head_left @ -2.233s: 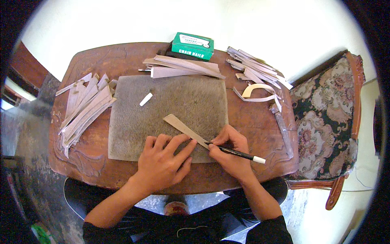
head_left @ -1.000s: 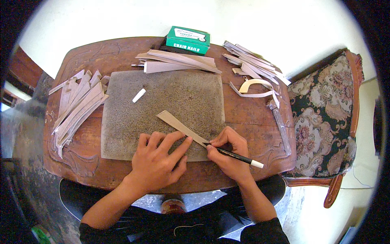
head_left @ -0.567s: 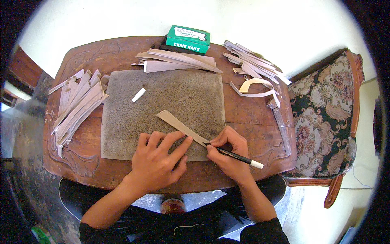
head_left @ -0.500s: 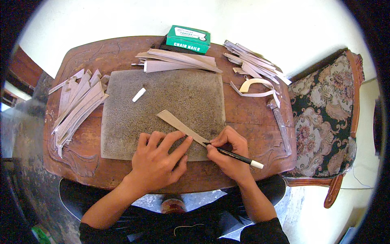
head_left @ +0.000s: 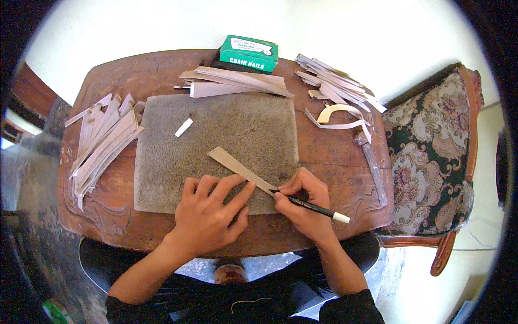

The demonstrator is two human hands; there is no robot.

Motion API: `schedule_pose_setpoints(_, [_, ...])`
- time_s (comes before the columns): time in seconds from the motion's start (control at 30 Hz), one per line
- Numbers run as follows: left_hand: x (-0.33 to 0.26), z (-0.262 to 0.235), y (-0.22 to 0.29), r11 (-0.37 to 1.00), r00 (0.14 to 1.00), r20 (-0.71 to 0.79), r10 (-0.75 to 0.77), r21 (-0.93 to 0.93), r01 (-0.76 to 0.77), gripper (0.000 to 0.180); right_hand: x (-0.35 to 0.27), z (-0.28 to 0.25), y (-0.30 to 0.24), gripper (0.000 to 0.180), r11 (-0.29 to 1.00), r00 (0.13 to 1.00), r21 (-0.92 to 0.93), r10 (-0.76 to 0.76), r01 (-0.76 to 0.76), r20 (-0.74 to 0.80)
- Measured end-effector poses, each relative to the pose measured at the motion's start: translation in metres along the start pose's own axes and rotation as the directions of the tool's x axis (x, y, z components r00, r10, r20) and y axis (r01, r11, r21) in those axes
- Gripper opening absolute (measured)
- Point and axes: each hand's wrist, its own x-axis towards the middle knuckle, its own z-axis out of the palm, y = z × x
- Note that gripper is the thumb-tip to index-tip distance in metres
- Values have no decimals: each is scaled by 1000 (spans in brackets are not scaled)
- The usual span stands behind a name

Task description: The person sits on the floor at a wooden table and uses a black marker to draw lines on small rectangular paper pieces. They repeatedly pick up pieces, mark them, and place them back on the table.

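A tan, slightly curved strip (head_left: 237,165), wider at its far end, lies aslant on the dark speckled mat (head_left: 167,156). My left hand (head_left: 213,208) is spread with its fingertips resting on and beside the strip's near edge, gripping nothing. In a pinch, my right hand (head_left: 306,202) holds a black marker pen (head_left: 310,206) with a white end. The pen's tip touches the strip's narrow near end, part of which the right fingers hide. Farther back on the mat lies a small white pen cap (head_left: 184,127).
Piles of similar strips lie on the wooden table (head_left: 108,70): a left pile (head_left: 105,143), a back pile (head_left: 237,81) and a right pile (head_left: 340,81). Behind stands a green box (head_left: 248,54). A yellow roll (head_left: 329,113) and a knife-like tool (head_left: 372,167) lie right, near a flowered chair (head_left: 431,156).
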Motion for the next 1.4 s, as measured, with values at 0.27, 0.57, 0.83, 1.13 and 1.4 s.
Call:
schedule_pose_setpoints(0.27, [-1,0,0,1000,1000,10,-8,8,8,51,-6,-15,-8,19,988,998,144,58,-53,-27])
schedule_pose_setpoints(0.57, [2,2,2,999,999,-35,-38,11,38,51,-12,5,-5,19,946,991,298,137,-129,-7])
schedule_pose_setpoints(0.83, [0,-2,2,999,999,21,-34,4,33,55,-6,1,-9,21,997,1000,82,8,-9,12])
schedule_pose_setpoints(1.13, [0,0,1,1000,1000,7,-16,11,16,52,-1,2,-9,20,998,1000,-54,18,-17,14])
schedule_pose_setpoints(1.4, [0,0,1,1000,1000,-14,-10,15,11,49,0,2,-11,20,998,999,-42,46,-45,24])
